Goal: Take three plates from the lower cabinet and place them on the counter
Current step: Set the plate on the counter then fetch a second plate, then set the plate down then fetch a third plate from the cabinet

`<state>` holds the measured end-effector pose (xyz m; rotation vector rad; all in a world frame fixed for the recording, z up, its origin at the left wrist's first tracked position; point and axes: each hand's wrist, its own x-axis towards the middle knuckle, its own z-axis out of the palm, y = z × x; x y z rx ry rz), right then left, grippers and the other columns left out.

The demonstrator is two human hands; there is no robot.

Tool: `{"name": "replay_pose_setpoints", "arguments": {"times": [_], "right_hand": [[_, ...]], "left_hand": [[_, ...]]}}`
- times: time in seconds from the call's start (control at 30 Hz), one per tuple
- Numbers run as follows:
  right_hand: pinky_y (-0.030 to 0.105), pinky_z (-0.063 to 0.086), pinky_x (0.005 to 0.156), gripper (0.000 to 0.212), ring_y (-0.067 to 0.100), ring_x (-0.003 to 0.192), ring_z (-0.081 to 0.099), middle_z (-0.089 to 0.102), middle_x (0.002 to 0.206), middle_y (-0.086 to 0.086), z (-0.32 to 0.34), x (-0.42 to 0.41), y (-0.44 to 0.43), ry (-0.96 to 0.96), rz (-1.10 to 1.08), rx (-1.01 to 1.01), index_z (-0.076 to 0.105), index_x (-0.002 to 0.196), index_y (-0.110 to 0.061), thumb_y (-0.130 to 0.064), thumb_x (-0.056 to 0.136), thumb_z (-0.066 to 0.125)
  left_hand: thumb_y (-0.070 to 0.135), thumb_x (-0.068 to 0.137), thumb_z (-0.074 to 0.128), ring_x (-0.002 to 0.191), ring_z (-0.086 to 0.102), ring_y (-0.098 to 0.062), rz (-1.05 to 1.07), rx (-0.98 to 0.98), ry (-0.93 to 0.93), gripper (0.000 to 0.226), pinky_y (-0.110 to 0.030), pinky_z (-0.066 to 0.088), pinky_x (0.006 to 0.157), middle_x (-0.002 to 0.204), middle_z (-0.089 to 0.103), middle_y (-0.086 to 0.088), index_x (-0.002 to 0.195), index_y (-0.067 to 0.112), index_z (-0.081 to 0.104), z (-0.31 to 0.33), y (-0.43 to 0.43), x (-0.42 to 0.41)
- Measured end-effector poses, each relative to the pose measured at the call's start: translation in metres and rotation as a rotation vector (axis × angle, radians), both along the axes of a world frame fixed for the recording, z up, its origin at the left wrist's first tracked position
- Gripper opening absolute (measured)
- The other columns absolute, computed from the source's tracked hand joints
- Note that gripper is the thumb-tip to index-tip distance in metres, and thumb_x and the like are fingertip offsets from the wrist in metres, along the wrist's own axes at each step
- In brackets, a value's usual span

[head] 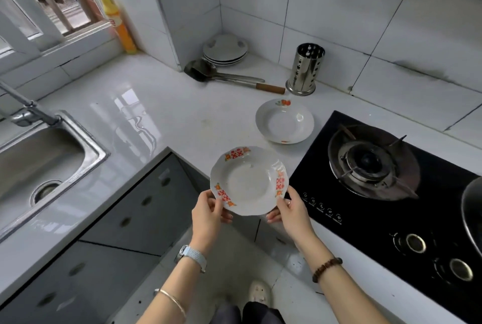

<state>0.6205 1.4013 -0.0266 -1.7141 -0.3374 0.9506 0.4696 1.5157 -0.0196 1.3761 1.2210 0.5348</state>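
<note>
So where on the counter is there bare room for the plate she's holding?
Bare white counter lies between the steel sink and the white fruit-patterned plate. The back corner is crowded: stacked plates, ladles, perforated steel holder.

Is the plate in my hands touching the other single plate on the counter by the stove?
Apart. The head view shows bare white counter between the held plate and the plate by the stove.

Left hand (pixel 208 212): forearm extended forward, palm turned inward, fingers curled in a pinch, thumb on top. Right hand (pixel 292 210): forearm extended from the near right, palm inward, fingers curled beneath, thumb on top. Hands level, apart.
</note>
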Motion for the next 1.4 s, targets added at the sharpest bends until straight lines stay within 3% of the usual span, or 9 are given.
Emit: {"name": "replay_pose_setpoints", "arguments": {"times": [0.4, 0.67, 0.87, 1.0, 1.1, 1.17, 1.27, 1.4], "right_hand": [[0.026, 0.057, 0.054, 0.043, 0.015, 0.054, 0.065, 0.065, 0.074, 0.015, -0.034, 0.018, 0.038, 0.041, -0.102, -0.102, 0.036, 0.143, -0.011, -0.011, 0.101, 0.041], [0.024, 0.056, 0.056, 0.039, 0.014, 0.056, 0.065, 0.065, 0.079, 0.013, -0.044, 0.012, 0.053, 0.023, -0.193, -0.163, 0.039, 0.140, -0.013, -0.013, 0.101, 0.039], [0.026, 0.056, 0.055, 0.040, 0.018, 0.058, 0.065, 0.065, 0.085, 0.013, -0.047, 0.003, 0.061, 0.084, -0.291, -0.204, 0.037, 0.141, -0.014, -0.013, 0.102, 0.039], [0.024, 0.056, 0.054, 0.044, 0.019, 0.060, 0.067, 0.067, 0.086, 0.014, -0.045, -0.006, 0.067, 0.109, -0.375, -0.242, 0.033, 0.142, -0.010, -0.021, 0.101, 0.042], [0.024, 0.056, 0.055, 0.047, 0.021, 0.063, 0.068, 0.067, 0.089, 0.014, -0.038, -0.013, 0.067, 0.118, -0.434, -0.231, 0.031, 0.142, -0.009, -0.025, 0.100, 0.045], [0.025, 0.057, 0.056, 0.047, 0.022, 0.065, 0.069, 0.068, 0.088, 0.014, -0.032, -0.017, 0.064, 0.095, -0.455, -0.244, 0.032, 0.141, -0.010, -0.028, 0.100, 0.046], [0.022, 0.055, 0.057, 0.043, 0.020, 0.068, 0.068, 0.067, 0.089, 0.008, -0.021, -0.021, 0.053, -0.031, -0.484, -0.301, 0.036, 0.138, -0.011, -0.027, 0.099, 0.046], [0.030, 0.058, 0.071, 0.038, 0.016, 0.077, 0.067, 0.066, 0.095, 0.003, -0.006, -0.022, 0.023, -0.183, -0.544, -0.360, 0.040, 0.134, -0.017, -0.029, 0.099, 0.045]], "left_hand": [[0.020, 0.098, 0.048, 0.061, 0.068, -0.019, -0.129, -0.024, 0.114, 0.018, -0.023, 0.055, 0.052, 0.085, 0.069, -0.014, 0.112, 0.009, 0.052, -0.030, 0.053, 0.030], [0.021, 0.097, 0.050, 0.060, 0.069, -0.021, -0.199, -0.027, 0.140, 0.027, -0.035, 0.060, 0.060, 0.077, 0.069, -0.009, 0.122, 0.012, 0.050, -0.040, 0.074, 0.037], [0.022, 0.095, 0.053, 0.058, 0.070, -0.019, -0.298, -0.064, 0.185, 0.027, -0.042, 0.061, 0.067, 0.073, 0.072, -0.006, 0.119, 0.011, 0.050, -0.043, 0.093, 0.036], [0.024, 0.096, 0.052, 0.059, 0.071, -0.021, -0.374, -0.113, 0.223, 0.026, -0.032, 0.058, 0.059, 0.076, 0.073, -0.008, 0.119, 0.012, 0.048, -0.041, 0.106, 0.035], [0.024, 0.098, 0.047, 0.060, 0.070, -0.023, -0.445, -0.137, 0.261, 0.024, -0.033, 0.058, 0.058, 0.080, 0.072, -0.009, 0.119, 0.013, 0.046, -0.039, 0.117, 0.035], [0.024, 0.099, 0.045, 0.059, 0.069, -0.023, -0.476, -0.094, 0.297, 0.025, -0.036, 0.060, 0.060, 0.080, 0.071, -0.007, 0.121, 0.014, 0.045, -0.035, 0.123, 0.033], [0.022, 0.098, 0.045, 0.058, 0.067, -0.022, -0.487, 0.120, 0.356, 0.026, -0.040, 0.059, 0.063, 0.074, 0.065, -0.001, 0.123, 0.014, 0.043, -0.028, 0.130, 0.031], [0.016, 0.096, 0.049, 0.070, 0.063, -0.015, -0.602, 0.329, 0.239, 0.018, -0.034, 0.056, 0.063, 0.084, 0.064, 0.002, 0.114, 0.015, 0.050, -0.007, 0.129, 0.043]]}}
